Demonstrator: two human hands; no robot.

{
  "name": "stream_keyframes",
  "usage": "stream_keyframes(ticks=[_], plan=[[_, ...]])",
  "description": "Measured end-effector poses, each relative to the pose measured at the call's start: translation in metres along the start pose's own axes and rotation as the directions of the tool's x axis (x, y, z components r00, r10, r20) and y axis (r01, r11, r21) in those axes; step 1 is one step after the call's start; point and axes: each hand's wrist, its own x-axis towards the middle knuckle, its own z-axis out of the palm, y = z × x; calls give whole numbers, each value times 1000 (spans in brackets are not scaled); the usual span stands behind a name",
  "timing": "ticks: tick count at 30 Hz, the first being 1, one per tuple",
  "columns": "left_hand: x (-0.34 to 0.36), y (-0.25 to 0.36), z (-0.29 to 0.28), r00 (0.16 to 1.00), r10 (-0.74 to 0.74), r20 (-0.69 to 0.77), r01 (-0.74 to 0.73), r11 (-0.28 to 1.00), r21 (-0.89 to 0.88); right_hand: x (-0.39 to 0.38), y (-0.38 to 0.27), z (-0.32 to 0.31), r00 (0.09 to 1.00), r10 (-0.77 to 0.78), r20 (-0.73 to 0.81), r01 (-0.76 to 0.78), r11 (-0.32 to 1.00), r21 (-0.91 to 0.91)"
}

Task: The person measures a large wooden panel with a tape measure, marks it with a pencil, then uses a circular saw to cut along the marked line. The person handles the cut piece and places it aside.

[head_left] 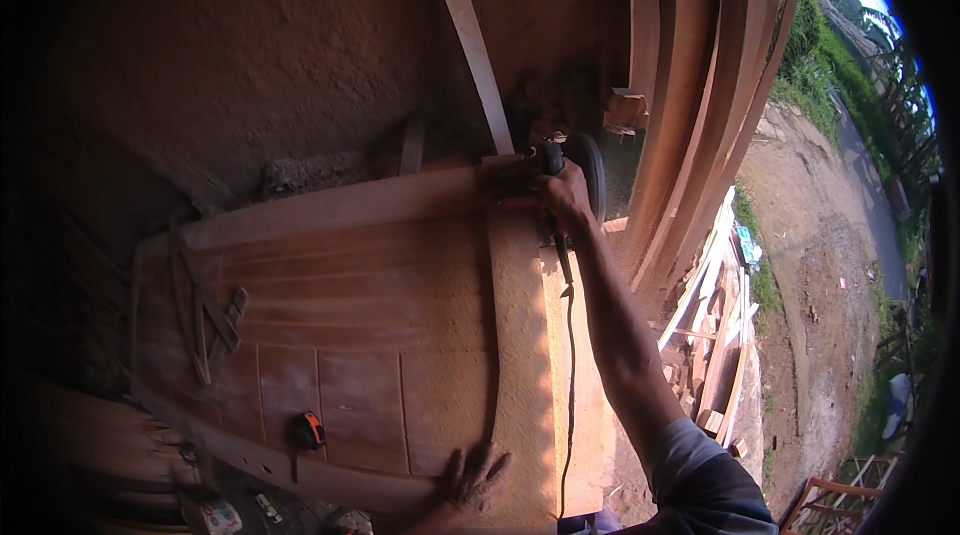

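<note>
A panelled wooden door lies flat before me, coated with fine sawdust toward its right end. At its far right corner my right hand is closed round a corded power sander with a large round disc, its black body partly hidden by my fingers. The disc stands on edge beside the door's end. From the tool a dark cord runs back toward me along the right edge. My left hand rests on the near edge of the door, fingers spread, holding nothing.
An orange and black tape measure and thin wood strips lie on the door. Tall boards lean at the far right. A pale batten leans against the rough wall. Offcuts are heaped on the ground to the right.
</note>
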Motion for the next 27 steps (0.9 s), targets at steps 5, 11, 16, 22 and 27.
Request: stream_keyframes(ticks=[5,11,16,22,27], plan=[[0,0,3,997,9,75,-9,1000,-7,12,-4,1,1000,-9,14,8,998,57],[0,-1,5,997,-6,80,7,1000,-20,43,10,10,1000,29,4,-29,999,30],[-2,0,13,988,-35,150,43,998,-52,53,8,10,999,50,5,-50,999,11],[-5,-3,23,926,-66,372,54,998,45,73,-10,14,996,88,-2,-88,996,19],[-6,0,16,923,-22,383,-40,987,154,64,-4,15,994,-59,-94,50,994,-96]])
